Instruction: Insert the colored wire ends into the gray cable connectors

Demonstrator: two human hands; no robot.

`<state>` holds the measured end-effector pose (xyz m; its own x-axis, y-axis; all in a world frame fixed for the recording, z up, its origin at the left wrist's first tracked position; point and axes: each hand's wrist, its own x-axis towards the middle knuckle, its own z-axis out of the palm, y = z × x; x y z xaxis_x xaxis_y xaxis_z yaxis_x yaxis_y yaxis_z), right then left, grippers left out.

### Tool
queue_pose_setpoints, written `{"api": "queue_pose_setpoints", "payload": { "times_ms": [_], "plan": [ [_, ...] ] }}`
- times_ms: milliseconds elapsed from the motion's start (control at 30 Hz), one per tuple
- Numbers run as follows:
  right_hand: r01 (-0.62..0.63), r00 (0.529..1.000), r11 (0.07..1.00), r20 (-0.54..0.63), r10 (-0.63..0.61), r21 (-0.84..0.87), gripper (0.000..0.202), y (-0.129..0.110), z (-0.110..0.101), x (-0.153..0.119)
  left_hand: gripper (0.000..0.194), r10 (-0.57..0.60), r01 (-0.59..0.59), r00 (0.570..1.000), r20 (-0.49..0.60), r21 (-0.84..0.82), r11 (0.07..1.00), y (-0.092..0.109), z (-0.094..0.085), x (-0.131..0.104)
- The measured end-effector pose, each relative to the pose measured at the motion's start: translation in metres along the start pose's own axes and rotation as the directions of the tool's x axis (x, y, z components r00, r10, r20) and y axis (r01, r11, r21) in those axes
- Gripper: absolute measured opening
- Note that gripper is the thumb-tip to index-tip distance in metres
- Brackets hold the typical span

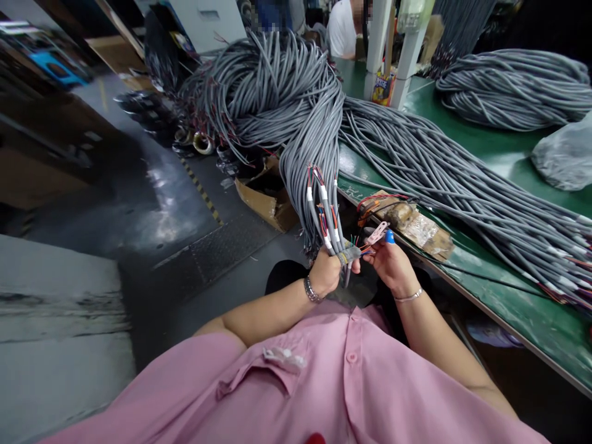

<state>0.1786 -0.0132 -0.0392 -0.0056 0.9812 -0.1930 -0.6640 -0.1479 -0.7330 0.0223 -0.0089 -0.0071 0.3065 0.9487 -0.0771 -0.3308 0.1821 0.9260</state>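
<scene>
My left hand (325,271) is closed around a small bundle of grey cables (337,246), whose stripped ends show thin coloured wires. A grey band with a yellowish edge (348,254) lies across the cables beside my left fingers. Close by on the right, my right hand (392,265) has its fingers bent in at the fine orange and blue wires (366,249). A blue cover (390,236) sits on one of its digits. Just above these fingers is a pale pink flat piece with holes (379,232); whether the hand grips it is unclear. Some right fingertips are hidden.
A large heap of grey cables (277,92) hangs over the edge of the green table (504,308). More cables (444,160) stretch along it. A wooden block (425,234), a cable coil (513,89) and a plastic bag (567,154) lie there. Below stands a cardboard box (263,197).
</scene>
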Motion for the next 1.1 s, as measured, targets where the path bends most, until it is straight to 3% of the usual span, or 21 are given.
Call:
{"api": "queue_pose_setpoints", "payload": {
  "times_ms": [67,200,300,467,800,933,1100],
  "plan": [
    [0.132,0.989,0.986,-0.045,-0.137,-0.106,0.031,0.001,0.004,0.003,0.027,-0.008,0.008,1.0,-0.008,-0.013,1.0,0.002,0.003,0.002],
    [0.327,0.909,0.902,-0.168,-0.382,-0.282,0.038,0.008,0.009,0.005,0.028,0.013,-0.013,1.0,-0.003,-0.015,1.0,0.001,0.008,0.006],
    [0.289,0.937,0.94,-0.146,-0.316,-0.182,0.045,0.009,0.013,0.007,0.031,0.006,-0.006,1.0,-0.011,0.009,1.0,-0.001,0.01,0.008],
    [0.191,0.977,0.981,-0.093,-0.192,-0.009,0.039,0.007,0.018,0.01,0.03,-0.007,0.007,0.999,-0.034,0.007,1.0,-0.006,0.012,0.01],
    [0.184,0.977,0.983,-0.108,-0.184,-0.016,0.038,0.005,0.022,0.009,0.03,-0.053,0.049,0.996,-0.069,-0.055,0.997,-0.004,0.018,0.012],
    [0.186,0.982,0.982,-0.045,-0.185,0.015,0.041,0.004,0.027,0.007,0.032,-0.041,0.04,0.998,-0.04,-0.01,0.999,-0.005,0.018,0.012],
    [0.142,0.987,0.989,-0.08,-0.139,0.034,0.045,0.006,0.023,0.005,0.032,-0.024,0.024,1.0,-0.011,0.007,1.0,-0.007,0.013,0.008]
  ]
}}
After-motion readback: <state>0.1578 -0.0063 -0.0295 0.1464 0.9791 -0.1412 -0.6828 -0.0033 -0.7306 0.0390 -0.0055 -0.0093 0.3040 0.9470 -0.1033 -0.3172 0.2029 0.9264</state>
